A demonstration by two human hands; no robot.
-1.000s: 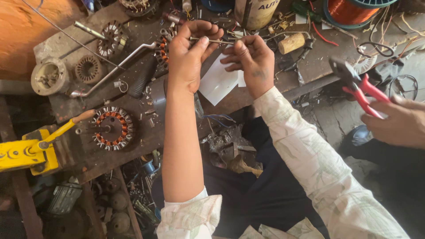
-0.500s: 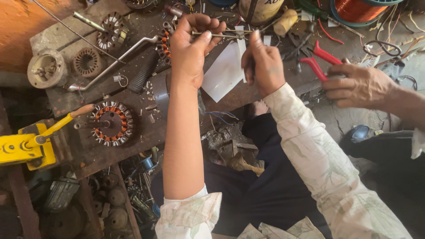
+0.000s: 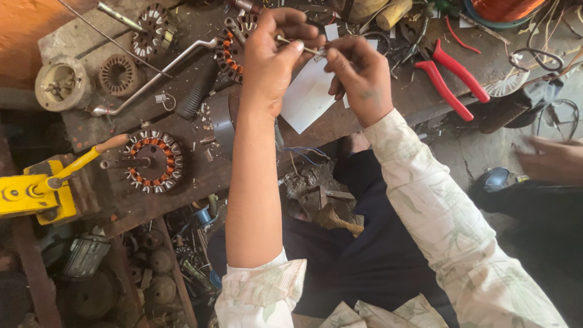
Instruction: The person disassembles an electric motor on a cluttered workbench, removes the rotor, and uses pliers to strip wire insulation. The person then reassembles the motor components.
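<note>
Your left hand (image 3: 270,58) and right hand (image 3: 358,76) pinch thin stiff metal rod (image 3: 297,45) ends; light, slippery: grip near tips.

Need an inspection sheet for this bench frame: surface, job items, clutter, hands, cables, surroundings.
Surface: worn workbench, dirty.
Job's things: thin metal rod held between both hands; white paper sheet beneath.
Clutter: wound stator, red pliers, yellow tool, bent handle.
Grips: left hand and right hand pinch the rod.
Cables: blue wires under bench edge.
Surroundings: another person's hand at right.
</note>
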